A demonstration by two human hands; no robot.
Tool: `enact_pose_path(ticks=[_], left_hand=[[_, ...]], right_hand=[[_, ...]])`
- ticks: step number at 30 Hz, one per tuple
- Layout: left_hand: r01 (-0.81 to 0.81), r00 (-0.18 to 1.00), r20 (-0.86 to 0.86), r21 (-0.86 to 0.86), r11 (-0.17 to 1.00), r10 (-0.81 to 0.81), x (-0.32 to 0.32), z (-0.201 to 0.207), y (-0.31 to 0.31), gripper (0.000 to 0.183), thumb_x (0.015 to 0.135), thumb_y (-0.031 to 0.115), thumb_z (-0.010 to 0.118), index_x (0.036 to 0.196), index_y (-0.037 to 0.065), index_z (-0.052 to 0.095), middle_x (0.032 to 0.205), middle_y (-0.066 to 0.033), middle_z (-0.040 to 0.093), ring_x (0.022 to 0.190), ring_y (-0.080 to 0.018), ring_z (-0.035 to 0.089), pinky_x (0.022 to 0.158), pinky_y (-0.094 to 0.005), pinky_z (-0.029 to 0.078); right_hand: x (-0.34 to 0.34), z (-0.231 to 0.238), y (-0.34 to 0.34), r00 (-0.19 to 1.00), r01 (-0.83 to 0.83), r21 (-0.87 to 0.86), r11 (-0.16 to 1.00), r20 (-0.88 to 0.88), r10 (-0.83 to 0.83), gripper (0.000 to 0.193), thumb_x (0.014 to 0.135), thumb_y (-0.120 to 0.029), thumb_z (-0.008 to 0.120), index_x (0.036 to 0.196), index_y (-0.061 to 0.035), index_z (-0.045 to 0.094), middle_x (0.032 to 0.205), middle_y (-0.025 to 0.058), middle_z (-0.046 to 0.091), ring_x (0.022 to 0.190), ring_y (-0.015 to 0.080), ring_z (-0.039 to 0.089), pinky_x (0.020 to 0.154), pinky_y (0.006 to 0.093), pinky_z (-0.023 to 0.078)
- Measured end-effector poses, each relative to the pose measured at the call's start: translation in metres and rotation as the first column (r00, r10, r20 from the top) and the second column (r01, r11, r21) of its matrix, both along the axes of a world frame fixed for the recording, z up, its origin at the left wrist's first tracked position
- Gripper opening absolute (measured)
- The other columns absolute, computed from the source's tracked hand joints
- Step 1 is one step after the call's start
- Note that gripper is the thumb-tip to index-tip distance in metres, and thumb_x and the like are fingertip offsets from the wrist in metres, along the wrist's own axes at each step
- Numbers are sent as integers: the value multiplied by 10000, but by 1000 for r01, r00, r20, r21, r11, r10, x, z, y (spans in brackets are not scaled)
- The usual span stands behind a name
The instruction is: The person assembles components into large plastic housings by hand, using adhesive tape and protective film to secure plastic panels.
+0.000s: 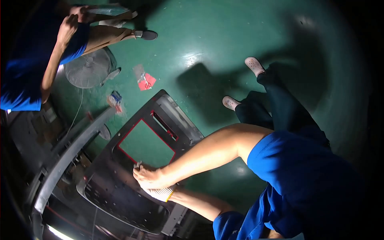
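My right hand (150, 178), bare, has its fingers pinched together at the lower corner of a red-edged rectangular opening. A small greyish scrap (138, 164) shows at the fingertips; what it is, I cannot make out. Just below it is my left hand (160, 193), in a white knitted glove with a yellow cuff, its fingers hidden behind the right hand. Both hands are over a dark moulded panel (120, 180), which lies tilted and has a narrow red-edged slot beside the big opening. Green floor shows through the opening.
A co-worker (24, 68) in blue stands at upper left, holding a clear sheet (108, 11). On the green floor (192, 36) are a round fan (87, 70) with a cord, a red piece (147, 82), and a small blue-and-white bundle (115, 98). A grey curved beam (72, 156) runs along the left.
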State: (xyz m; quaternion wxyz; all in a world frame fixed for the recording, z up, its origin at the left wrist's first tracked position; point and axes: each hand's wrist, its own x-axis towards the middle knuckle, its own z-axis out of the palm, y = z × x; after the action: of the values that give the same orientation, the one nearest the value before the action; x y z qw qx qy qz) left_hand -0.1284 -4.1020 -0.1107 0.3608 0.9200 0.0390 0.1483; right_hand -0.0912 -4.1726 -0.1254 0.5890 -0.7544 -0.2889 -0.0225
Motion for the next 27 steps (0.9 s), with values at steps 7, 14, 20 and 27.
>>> enact_pose_path(ticks=[7,14,20,27], left_hand=[[-105,994,-2,-386,916,113,-1,-20,-13,380,985,343,445,1176,24,525,951,-39,536,896,-148,546,779,-270,464],[-64,991,-136,-509,858,-7,-13,-49,15,449,975,412,460,1131,3,560,630,42,385,511,-60,390,482,-185,338],[-327,691,-682,1,945,240,-13,-191,-18,364,920,400,579,703,138,449,554,65,227,468,-39,185,437,-220,180],[-307,431,-863,134,942,263,10,-220,54,571,924,542,528,570,174,273,504,54,220,451,-79,221,432,-260,210]], right_hand=[[1,-18,10,901,-101,527,844,-312,302,459,1015,-345,269,893,23,515,934,172,577,918,334,571,787,424,454],[-63,-115,-61,799,418,719,556,-582,153,80,806,16,572,811,7,493,773,125,549,687,244,555,639,366,452],[-165,-252,-113,392,775,311,551,-919,-33,51,824,36,579,861,0,581,753,88,584,679,177,566,636,317,464],[-202,-287,-160,163,762,158,628,-985,51,91,882,50,570,942,-10,600,933,55,592,850,130,601,742,259,497]])
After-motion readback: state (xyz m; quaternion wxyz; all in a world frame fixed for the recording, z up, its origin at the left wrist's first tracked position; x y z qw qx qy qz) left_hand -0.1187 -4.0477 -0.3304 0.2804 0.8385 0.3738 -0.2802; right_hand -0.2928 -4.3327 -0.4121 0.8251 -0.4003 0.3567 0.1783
